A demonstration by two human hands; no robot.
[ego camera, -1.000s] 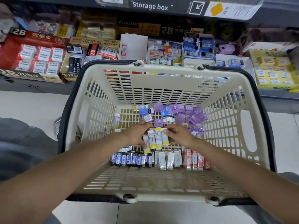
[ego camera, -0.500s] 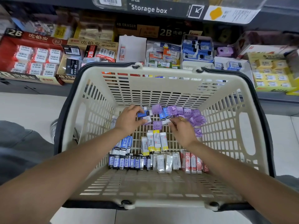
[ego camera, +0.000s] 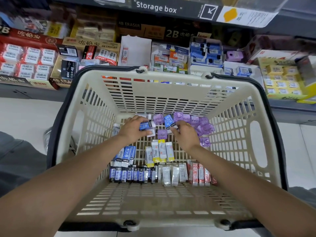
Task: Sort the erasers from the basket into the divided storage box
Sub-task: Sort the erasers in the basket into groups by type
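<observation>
A beige plastic basket (ego camera: 95, 106) holds many wrapped erasers. Both my hands reach to its far end. My left hand (ego camera: 132, 130) grips a blue-sleeved eraser (ego camera: 145, 125) with thumb and fingers curled round it. My right hand (ego camera: 183, 134) pinches another blue-sleeved eraser (ego camera: 168, 121) at its lower end. Purple cube erasers (ego camera: 198, 122) lie scattered beside the right hand. Yellow-and-white erasers (ego camera: 159, 152) sit in the middle, with rows of dark blue (ego camera: 130, 174), clear-wrapped (ego camera: 171, 173) and red erasers (ego camera: 200, 173) nearer me.
Behind the basket a shelf carries open display boxes of erasers: red 2B boxes (ego camera: 25, 57) at left, a blue one (ego camera: 206, 53) in the middle, a yellow one (ego camera: 280, 79) at right. A "Storage box" label (ego camera: 157, 8) hangs above. My knee (ego camera: 15, 161) is at left.
Both hands left the yellow-and-white erasers in the middle and moved to the far end of the basket, where each took hold of a blue-sleeved eraser.
</observation>
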